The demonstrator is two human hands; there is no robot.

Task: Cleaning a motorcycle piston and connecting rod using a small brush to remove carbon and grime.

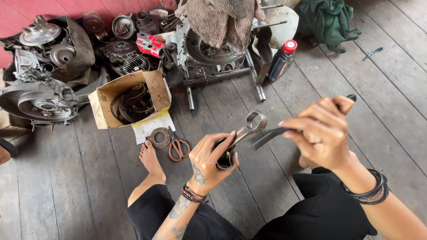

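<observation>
1. The surface is a floor of worn grey wooden planks (pixel 66 186) running away from the seated person, whose bare foot (pixel 150 161) rests on it; a red wall (pixel 26 13) borders it at the far left.
2. The left hand (pixel 213 160) is clamped around the big end of a steel connecting rod (pixel 242 133), held above the floor over the lap, its small ring end pointing up and right.
3. The right hand (pixel 322 133) is closed on a thin dark metal tool (pixel 273 134), its tip just beside the rod.
4. On the planks lie orange-handled scissors (pixel 179 146), a round metal ring on white paper (pixel 159 137), an open cardboard box of engine parts (pixel 129 100), a cloth-draped engine case (pixel 209 49), a black red-capped bottle (pixel 281 60) and a green cloth (pixel 327 20).
</observation>
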